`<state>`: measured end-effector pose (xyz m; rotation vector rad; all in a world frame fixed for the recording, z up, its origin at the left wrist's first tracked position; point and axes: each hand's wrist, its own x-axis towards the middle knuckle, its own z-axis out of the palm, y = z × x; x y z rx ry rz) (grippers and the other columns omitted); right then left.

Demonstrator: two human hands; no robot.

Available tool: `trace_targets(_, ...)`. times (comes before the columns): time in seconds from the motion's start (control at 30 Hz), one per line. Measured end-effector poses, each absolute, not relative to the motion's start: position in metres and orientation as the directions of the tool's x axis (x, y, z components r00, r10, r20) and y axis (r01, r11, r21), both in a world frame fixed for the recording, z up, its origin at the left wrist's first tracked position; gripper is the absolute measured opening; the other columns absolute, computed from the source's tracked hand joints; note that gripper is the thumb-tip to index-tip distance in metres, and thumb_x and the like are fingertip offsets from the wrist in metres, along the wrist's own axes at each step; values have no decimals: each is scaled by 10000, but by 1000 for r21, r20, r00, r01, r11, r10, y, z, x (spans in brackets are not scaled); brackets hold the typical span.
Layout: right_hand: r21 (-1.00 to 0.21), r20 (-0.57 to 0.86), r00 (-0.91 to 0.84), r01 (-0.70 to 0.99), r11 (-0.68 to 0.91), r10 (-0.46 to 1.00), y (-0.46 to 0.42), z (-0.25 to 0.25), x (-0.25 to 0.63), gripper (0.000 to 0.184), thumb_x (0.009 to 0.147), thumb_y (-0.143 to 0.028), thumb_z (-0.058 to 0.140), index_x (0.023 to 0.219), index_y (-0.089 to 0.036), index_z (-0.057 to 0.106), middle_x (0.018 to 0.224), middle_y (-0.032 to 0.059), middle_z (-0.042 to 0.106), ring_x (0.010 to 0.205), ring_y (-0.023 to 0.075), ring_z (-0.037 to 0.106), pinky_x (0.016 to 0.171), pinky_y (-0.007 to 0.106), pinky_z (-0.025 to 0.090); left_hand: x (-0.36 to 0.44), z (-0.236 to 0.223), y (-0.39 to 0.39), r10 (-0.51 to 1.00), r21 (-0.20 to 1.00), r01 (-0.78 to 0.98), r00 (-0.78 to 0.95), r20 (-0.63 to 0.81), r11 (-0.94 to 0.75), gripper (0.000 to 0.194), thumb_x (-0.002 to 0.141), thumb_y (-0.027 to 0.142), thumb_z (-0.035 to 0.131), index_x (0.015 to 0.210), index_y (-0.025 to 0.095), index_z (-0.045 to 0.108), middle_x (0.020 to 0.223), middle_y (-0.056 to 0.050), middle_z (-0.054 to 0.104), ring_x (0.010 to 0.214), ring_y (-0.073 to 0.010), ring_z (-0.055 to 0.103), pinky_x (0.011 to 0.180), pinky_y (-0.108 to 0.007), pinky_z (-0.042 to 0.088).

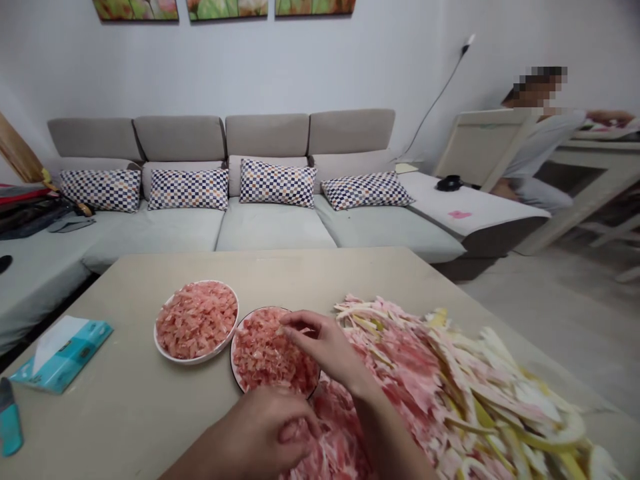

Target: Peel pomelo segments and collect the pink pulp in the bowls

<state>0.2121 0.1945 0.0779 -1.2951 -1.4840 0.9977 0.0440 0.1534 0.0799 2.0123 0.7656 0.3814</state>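
Note:
My right hand (323, 347) is over a dark-rimmed plate (231, 360) heaped with pink pomelo flesh (265, 357). Its thumb and index finger are pinched together at the heap; whatever is between the tips is too small to name. Nearer to me, my left hand (277, 427) is closed, fingers curled, above a pile of torn pink pomelo membranes (340, 433). Its fingertips are partly hidden, so I cannot make out what they hold. Left of the plate, a white bowl (187, 362) is piled with more pink flesh.
Pomelo peel (500, 407) with yellow rind and white pith covers the table's right side. A tissue packet (65, 353) and a turquoise-handled knife (10, 417) lie at left. Beyond the table (280, 267) stands a grey sofa (275, 223). A person (535, 147) sits far right.

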Motion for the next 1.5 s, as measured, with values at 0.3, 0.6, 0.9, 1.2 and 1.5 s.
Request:
trace_targets(0.3,-835,230,-102,490,250,968,204,59,211,185,793,-123,586,889,-186,732,905,47,725,802,165,648,729,271,487,34,77,177,840,902,344,542,36,-261,172,876,284,513,890,205,665,902,-27,652,858,-172,589,781,-256,435)
trace_targets(0.6,-818,299,-19,510,267,954,196,72,219,173,835,-185,571,907,-199,727,934,57,739,862,191,673,789,304,511,19,61,210,965,996,-79,252,71,-52,178,833,339,593,941,200,578,1005,-58,672,949,-205,660,907,-352,490)
trace_targets(0.9,-794,356,3,529,301,934,190,81,221,164,847,-193,568,891,-201,726,912,40,750,842,179,685,784,282,513,28,39,216,863,773,404,352,363,-490,89,799,175,635,830,233,695,969,-42,673,996,-215,596,929,-365,431)
trace_targets(1.2,-768,368,-20,556,316,930,185,84,224,181,869,-209,545,896,-210,724,922,39,749,853,186,682,797,294,505,14,29,204,869,738,464,328,370,-489,211,876,213,543,954,265,733,1000,-62,674,993,-218,598,906,-367,448)
trace_targets(1.5,-751,349,-96,566,340,932,184,83,214,208,864,-238,517,896,-226,722,936,51,751,859,222,685,794,338,517,-57,45,212,864,642,691,-50,501,-332,185,852,286,563,964,228,697,1049,-70,669,1034,-236,595,942,-372,441)
